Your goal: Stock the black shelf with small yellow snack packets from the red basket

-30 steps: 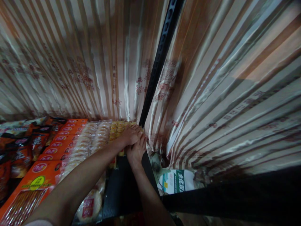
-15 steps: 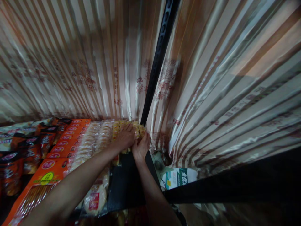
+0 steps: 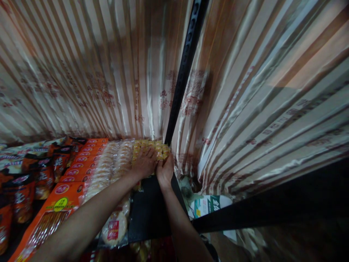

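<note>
Both of my hands reach to the back of a dark shelf (image 3: 148, 214), against the striped curtain. My left hand (image 3: 144, 163) lies over a row of small yellow snack packets (image 3: 148, 145), fingers curled on them. My right hand (image 3: 165, 170) grips the right end of the same yellow packets beside the black slotted shelf post (image 3: 182, 72). The two hands sit almost side by side. Part of the packets is hidden under my fingers.
Left of the yellow packets lie clear bags of round rice crackers (image 3: 109, 171), orange boxes (image 3: 68, 182) and dark red snack bags (image 3: 27, 174). A green and white carton (image 3: 208, 204) stands lower right, past the shelf edge. A shiny striped curtain (image 3: 259, 91) hangs behind.
My left hand has slid back off the right hand and now rests beside it on the yellow packets. The view has shifted slightly rightward and up.
</note>
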The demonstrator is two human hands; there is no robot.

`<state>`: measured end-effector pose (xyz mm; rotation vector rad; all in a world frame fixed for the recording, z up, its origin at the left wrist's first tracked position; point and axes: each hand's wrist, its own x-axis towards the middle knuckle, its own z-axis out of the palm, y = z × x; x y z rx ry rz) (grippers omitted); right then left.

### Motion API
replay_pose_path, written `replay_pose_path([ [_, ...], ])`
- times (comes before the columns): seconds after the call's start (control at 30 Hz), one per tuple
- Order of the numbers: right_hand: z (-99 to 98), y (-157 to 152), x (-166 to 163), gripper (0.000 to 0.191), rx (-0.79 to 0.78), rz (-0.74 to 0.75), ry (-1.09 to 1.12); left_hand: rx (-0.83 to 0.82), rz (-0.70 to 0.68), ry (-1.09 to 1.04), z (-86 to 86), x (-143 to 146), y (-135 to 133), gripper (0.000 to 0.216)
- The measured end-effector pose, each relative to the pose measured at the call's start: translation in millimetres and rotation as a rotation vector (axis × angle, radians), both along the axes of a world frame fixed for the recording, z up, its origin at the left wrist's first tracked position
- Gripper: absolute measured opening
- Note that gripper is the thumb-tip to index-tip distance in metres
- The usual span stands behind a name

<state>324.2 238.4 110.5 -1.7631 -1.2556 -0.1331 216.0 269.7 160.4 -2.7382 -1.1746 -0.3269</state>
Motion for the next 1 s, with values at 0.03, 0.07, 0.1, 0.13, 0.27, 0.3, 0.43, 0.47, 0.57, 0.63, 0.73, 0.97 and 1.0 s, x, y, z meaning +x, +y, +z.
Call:
replay_pose_path([
  [0.03,1.8,-1,-1,0.052,0.016,0.004,0.07,0.007,-0.003,-0.001,-0.8,0,0,0.047],
  [0.07,3.5,-1,-3,0.052,0.029,0.003,0.142,0.014,-0.004,-0.002,-1.6,-1,0,0.047],
  [0.1,5.0,-2,-3,0.052,0.033,-0.004,0.204,0.022,-0.006,-0.003,-2.5,-1,0,0.047],
  [0.13,6.1,-2,-3,0.053,0.027,-0.017,0.247,0.03,-0.008,-0.003,-3.2,-2,0,0.047],
  [0.27,5.9,-2,-1,0.056,-0.01,-0.036,0.341,0.059,-0.021,-0.01,-4.7,-3,-1,0.049],
  [0.3,5.3,-2,-1,0.057,-0.013,-0.022,0.353,0.058,-0.021,-0.009,-4.5,-3,-1,0.049],
  [0.43,5.0,-2,-1,0.055,-0.031,0.026,0.374,0.043,-0.015,-0.004,-3.6,-4,-1,0.05],
  [0.47,5.8,-2,-1,0.054,-0.042,0.031,0.379,0.042,-0.014,-0.006,-3.9,-4,0,0.051],
  [0.57,9.1,-4,-2,0.055,-0.091,0.036,0.411,0.044,-0.016,-0.012,-6.0,-4,1,0.051],
  [0.63,10.8,-4,-2,0.055,-0.114,0.029,0.422,0.041,-0.018,-0.011,-7.3,-4,1,0.052],
  [0.73,11.1,-3,-2,0.057,-0.122,0.006,0.408,0.029,-0.014,-0.009,-5.9,-5,1,0.052],
  [0.97,6.5,0,1,0.051,-0.051,0.045,0.339,-0.01,-0.053,-0.023,14.6,5,-3,0.049],
  [1.0,5.6,0,1,0.05,-0.032,0.047,0.319,-0.033,-0.068,-0.011,16.8,7,-4,0.048],
])
